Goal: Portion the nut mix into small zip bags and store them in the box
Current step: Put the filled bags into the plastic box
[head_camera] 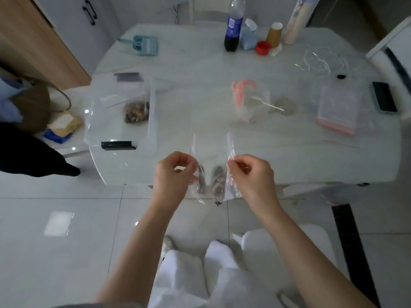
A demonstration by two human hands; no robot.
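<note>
- Your left hand (175, 172) and right hand (251, 174) each pinch, between thumb and curled fingers, one side of the small clear zip bag with a red-lined mouth (213, 181). Neither hand holds anything else.
- You hold the bag in the air just over the near edge of the white marble-look surface (200, 130), mouth upward, so the brown nut mix (216, 182) sags to the bottom and stays clear of the seal.
- Gripping the two sides apart keeps the plastic taut; judging by that, you are either spreading the mouth or lining up the zip strip to press it closed. The frame is too blurred to say which.
- The clear plastic storage box (97, 121) sits open to your left on the surface, near enough for a short reach. One filled bag of nuts (136, 112) already lies inside it, so at least one portion is done.
- The large clear supply bag with a white plastic spoon (253, 103) stands ahead and to the right. The flat stack of empty pink-edged zip bags (338, 110) lies farther right, so filling happens on one side and storing on the other.
- Keep the bag upright until it is sealed; tilted, it could spill nuts onto the floor.
</note>
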